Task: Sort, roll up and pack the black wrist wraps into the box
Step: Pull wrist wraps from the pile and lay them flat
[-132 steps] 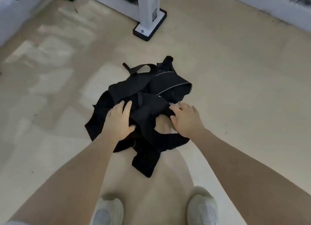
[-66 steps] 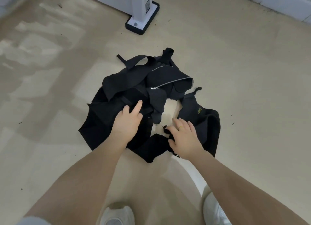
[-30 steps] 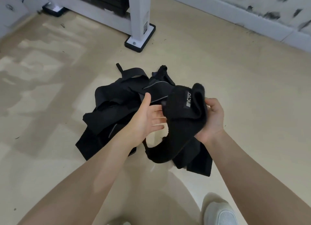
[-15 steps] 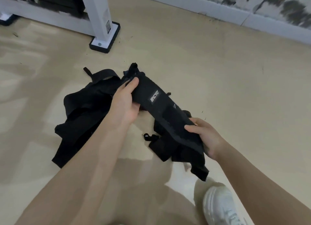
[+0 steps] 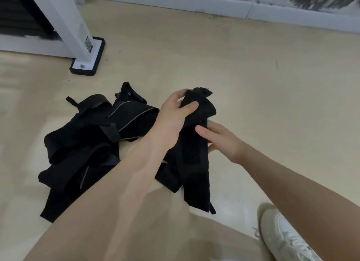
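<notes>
We see the left hand [image 5: 175, 112] gripping the top end of one black wrist wrap [image 5: 194, 155], thumb curled over the bunched fabric, so that the strap hangs lengthwise and clear of the floor [image 5: 272, 85]. The right hand [image 5: 220, 140] pinches the strap lower down, apparently to straighten it for rolling. The remaining wraps lie in a tangled pile [image 5: 87, 143] just to the left, near a white frame foot [image 5: 87, 60]. No box is visible; sorting has barely begun.
</notes>
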Motion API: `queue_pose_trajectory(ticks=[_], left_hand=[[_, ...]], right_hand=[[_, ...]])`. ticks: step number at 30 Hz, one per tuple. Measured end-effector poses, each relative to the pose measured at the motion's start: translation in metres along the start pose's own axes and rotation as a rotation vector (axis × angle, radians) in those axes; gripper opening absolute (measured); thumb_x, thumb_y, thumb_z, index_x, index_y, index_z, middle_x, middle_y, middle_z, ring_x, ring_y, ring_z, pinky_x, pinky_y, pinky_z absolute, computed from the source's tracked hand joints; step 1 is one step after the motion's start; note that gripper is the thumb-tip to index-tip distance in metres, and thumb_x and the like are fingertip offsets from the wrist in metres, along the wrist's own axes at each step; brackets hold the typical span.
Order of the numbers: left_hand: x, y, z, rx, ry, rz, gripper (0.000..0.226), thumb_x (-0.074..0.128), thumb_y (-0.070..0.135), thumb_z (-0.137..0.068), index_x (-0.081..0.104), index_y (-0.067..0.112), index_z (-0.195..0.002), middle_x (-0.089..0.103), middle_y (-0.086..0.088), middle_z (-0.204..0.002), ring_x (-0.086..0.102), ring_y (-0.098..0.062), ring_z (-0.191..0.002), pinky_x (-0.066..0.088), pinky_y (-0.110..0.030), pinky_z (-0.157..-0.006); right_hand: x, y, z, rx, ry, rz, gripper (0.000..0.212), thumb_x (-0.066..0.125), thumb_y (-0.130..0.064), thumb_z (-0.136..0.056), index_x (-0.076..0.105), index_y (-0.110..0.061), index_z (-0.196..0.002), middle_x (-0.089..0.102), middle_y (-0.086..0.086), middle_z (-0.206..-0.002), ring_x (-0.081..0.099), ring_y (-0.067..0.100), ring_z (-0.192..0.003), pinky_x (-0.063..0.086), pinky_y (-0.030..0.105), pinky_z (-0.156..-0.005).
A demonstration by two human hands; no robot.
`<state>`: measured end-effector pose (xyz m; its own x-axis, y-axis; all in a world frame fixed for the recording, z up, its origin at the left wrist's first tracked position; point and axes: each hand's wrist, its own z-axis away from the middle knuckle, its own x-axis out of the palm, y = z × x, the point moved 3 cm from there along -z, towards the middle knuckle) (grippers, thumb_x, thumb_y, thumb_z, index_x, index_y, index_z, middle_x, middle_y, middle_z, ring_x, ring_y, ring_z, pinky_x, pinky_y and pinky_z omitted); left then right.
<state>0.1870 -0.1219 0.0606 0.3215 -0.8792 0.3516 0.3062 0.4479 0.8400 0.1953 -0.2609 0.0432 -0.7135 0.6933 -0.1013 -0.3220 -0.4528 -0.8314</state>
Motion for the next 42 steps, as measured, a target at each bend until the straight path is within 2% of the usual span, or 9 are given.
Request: queue_pose_trajectory(ticks=[4, 13, 21, 24, 28, 32, 35, 39, 42], left_hand=[[0.03, 0.003, 0.002, 0.048, -0.157, -0.061, 0.037, 0.052, -0.008, -0.089, 0.057, 0.02, -0.112, 0.065, -0.008, -0.105, 0.065, -0.023, -0.093, 0.056, -0.036, -0.082], [0.098, -0.024, -0.01, 0.232, -0.187, -0.473, 0.052, 0.057, -0.007, -0.085, 0.061, 0.037, -0.113, 0.048, 0.002, -0.134, 0.047, -0.008, -0.123, 0.044, -0.018, -0.098], [0.155, -0.03, -0.026, 0.289, -0.165, -0.723, 0.064, 0.055, -0.008, -0.087, 0.047, 0.033, -0.135, 0.034, 0.009, -0.135, 0.06, -0.011, -0.092, 0.048, -0.012, -0.083], [0.163, -0.04, -0.035, 0.093, -0.119, -0.652, 0.089, 0.068, 0.011, -0.084, 0.013, 0.041, -0.147, 0.048, 0.012, -0.127, 0.066, -0.014, -0.091, 0.05, -0.028, -0.085], [0.146, -0.062, -0.049, -0.239, -0.165, -0.953, 0.035, 0.074, 0.032, -0.079, 0.059, 0.031, -0.111, 0.067, 0.01, -0.1, 0.064, -0.018, -0.098, 0.049, -0.027, -0.086], [0.146, -0.083, -0.044, -0.662, -0.341, -0.718, 0.028, 0.061, 0.035, -0.089, 0.059, 0.031, -0.117, 0.067, 0.01, -0.11, 0.062, -0.013, -0.103, 0.048, -0.03, -0.092], [0.15, -0.093, -0.053, -0.699, -0.261, -0.518, 0.017, 0.058, 0.029, -0.091, 0.06, 0.028, -0.107, 0.069, 0.01, -0.1, 0.064, -0.007, -0.089, 0.05, -0.021, -0.07], [0.142, -0.109, -0.074, -0.668, -0.096, -0.437, 0.044, 0.066, 0.032, -0.085, 0.056, 0.022, -0.126, 0.061, 0.004, -0.124, 0.051, -0.019, -0.12, 0.035, -0.039, -0.109], [0.142, -0.123, -0.091, -0.671, -0.096, -0.252, 0.036, 0.061, 0.024, -0.089, 0.058, 0.02, -0.124, 0.065, 0.0, -0.122, 0.057, -0.021, -0.116, 0.04, -0.04, -0.105]], right_hand=[[-0.03, 0.006, 0.005, -0.262, 0.323, -0.182, 0.078, 0.065, -0.046, -0.076, 0.026, -0.031, -0.141, 0.042, -0.006, -0.142, 0.045, 0.011, -0.127, 0.042, 0.026, -0.1], [-0.1, 0.017, 0.021, -0.241, 0.397, -0.273, 0.037, 0.052, -0.023, -0.096, 0.057, 0.013, -0.098, 0.064, 0.015, -0.091, 0.063, 0.021, -0.083, 0.048, 0.037, -0.086], [-0.157, 0.017, 0.025, -0.192, 0.3, -0.438, 0.022, 0.045, -0.022, -0.097, 0.064, -0.013, -0.095, 0.065, 0.002, -0.089, 0.057, 0.018, -0.087, 0.043, 0.034, -0.088], [-0.181, 0.011, 0.02, -0.163, 0.325, -0.577, 0.017, 0.039, -0.002, -0.089, 0.056, -0.006, -0.088, 0.055, 0.003, -0.076, 0.052, 0.018, -0.075, 0.043, 0.031, -0.082], [-0.208, 0.004, 0.015, -0.214, 0.234, -0.643, 0.022, 0.041, -0.005, -0.096, 0.062, -0.011, -0.098, 0.066, 0.003, -0.088, 0.061, 0.017, -0.082, 0.049, 0.027, -0.075], [-0.242, 0.007, -0.003, -0.196, 0.28, -0.749, 0.021, 0.045, -0.012, -0.098, 0.064, -0.014, -0.106, 0.069, 0.007, -0.106, 0.064, 0.021, -0.098, 0.051, 0.036, -0.091], [-0.255, 0.019, -0.027, -0.127, 0.309, -0.773, 0.02, 0.047, -0.014, -0.098, 0.064, -0.013, -0.108, 0.068, 0.009, -0.111, 0.065, 0.021, -0.098, 0.052, 0.036, -0.092], [-0.262, 0.038, -0.08, -0.016, 0.448, -0.488, 0.017, 0.046, -0.006, -0.096, 0.062, -0.008, -0.091, 0.063, 0.007, -0.088, 0.058, 0.018, -0.077, 0.05, 0.033, -0.074], [-0.268, 0.038, -0.129, -0.009, 0.559, -0.311, 0.019, 0.043, -0.003, -0.093, 0.061, -0.004, -0.088, 0.058, 0.008, -0.083, 0.052, 0.02, -0.077, 0.045, 0.033, -0.071]])
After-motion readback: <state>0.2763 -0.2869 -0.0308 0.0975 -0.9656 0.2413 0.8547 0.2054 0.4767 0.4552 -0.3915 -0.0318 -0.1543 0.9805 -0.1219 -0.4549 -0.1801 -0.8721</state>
